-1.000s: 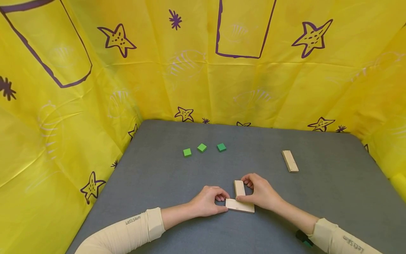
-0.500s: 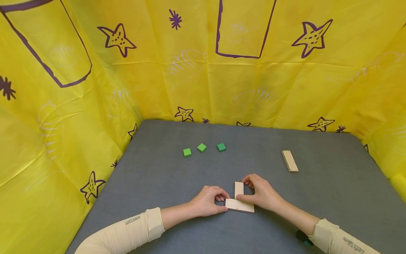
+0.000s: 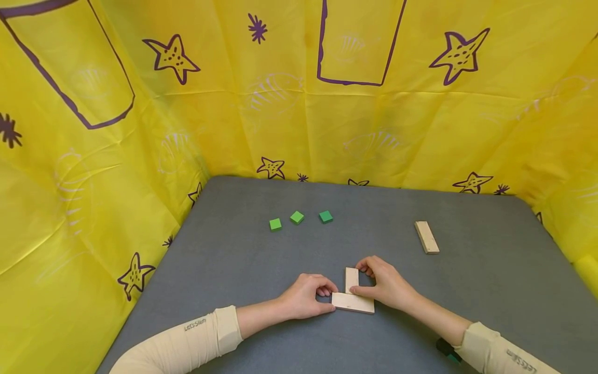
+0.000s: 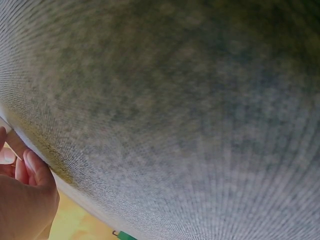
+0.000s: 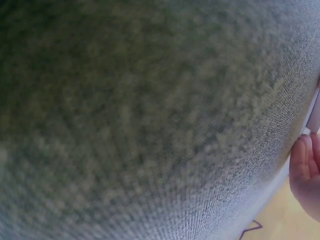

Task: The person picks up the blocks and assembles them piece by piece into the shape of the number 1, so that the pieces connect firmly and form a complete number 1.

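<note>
Two pale wooden blocks meet at a right angle in the head view. The crosswise wooden block lies flat on the grey table. My left hand pinches its left end, thumb at the near corner and index finger at the far one. Behind it the second wooden block points away from me, its near end against the first block's far side. My right hand holds this second block, thumb near its close end and fingertips at its far right corner. Both wrist views show mostly table, with each hand at the edge.
Farther back lie a light green block, another light green block and a darker green block. To the right is a third wooden block. Yellow patterned cloth hangs around the table.
The second wooden block has turned slightly and slid a little toward me, against the crosswise block. My right thumb has shifted slightly right. My left hand stays in place.
</note>
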Available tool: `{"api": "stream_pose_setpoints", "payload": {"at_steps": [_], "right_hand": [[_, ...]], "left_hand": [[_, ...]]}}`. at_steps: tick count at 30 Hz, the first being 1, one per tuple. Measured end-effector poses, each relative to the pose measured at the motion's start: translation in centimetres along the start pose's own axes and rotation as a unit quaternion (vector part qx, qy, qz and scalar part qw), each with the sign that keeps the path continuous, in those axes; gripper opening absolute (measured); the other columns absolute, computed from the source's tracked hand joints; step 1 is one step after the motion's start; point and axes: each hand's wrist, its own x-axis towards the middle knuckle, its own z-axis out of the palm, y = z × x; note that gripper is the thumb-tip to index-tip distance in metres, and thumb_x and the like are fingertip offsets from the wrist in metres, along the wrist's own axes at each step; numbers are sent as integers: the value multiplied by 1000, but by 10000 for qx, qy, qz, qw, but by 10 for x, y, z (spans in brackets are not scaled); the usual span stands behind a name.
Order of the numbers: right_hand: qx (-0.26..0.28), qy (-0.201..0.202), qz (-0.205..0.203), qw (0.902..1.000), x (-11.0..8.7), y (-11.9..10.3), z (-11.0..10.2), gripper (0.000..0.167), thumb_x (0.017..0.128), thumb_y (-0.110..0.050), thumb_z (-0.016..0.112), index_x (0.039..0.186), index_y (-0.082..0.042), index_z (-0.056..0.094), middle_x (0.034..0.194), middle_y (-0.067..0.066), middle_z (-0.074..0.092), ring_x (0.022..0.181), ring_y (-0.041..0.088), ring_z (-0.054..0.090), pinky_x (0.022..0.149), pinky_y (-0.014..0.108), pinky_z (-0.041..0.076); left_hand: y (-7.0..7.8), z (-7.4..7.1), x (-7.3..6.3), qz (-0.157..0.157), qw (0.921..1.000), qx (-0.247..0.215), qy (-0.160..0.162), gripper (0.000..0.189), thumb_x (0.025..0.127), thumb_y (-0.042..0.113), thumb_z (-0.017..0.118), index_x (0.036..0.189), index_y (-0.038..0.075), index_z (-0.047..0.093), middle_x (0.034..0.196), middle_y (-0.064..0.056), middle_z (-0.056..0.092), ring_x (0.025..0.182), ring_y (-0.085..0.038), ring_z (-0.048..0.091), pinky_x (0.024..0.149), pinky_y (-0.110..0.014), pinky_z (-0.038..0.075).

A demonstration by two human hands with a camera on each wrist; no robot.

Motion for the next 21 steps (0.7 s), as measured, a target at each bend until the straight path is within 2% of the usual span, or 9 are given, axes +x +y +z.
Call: {"api": "stream_pose_setpoints", "payload": {"at_steps": [13, 21], "right_hand": [[42, -54, -32, 10000, 1, 0, -1, 47, 73, -35, 86, 104, -10, 62, 92, -3, 56, 83, 12, 53, 73, 27, 48], [252, -65, 37, 9997, 1, 2, -6, 46, 75, -35, 85, 106, -8, 63, 94, -1, 59, 85, 14, 56, 74, 29, 50]], "left_hand": [[0, -1, 0, 37, 10000, -36, -27, 23, 77, 12, 82, 97, 9, 72, 87, 8, 64, 78, 3, 57, 72, -12, 48], [0, 0, 0, 66, 10000, -19, -6, 24, 77, 12, 83, 97, 9, 72, 86, 8, 64, 77, 3, 56, 72, -12, 47]]}}
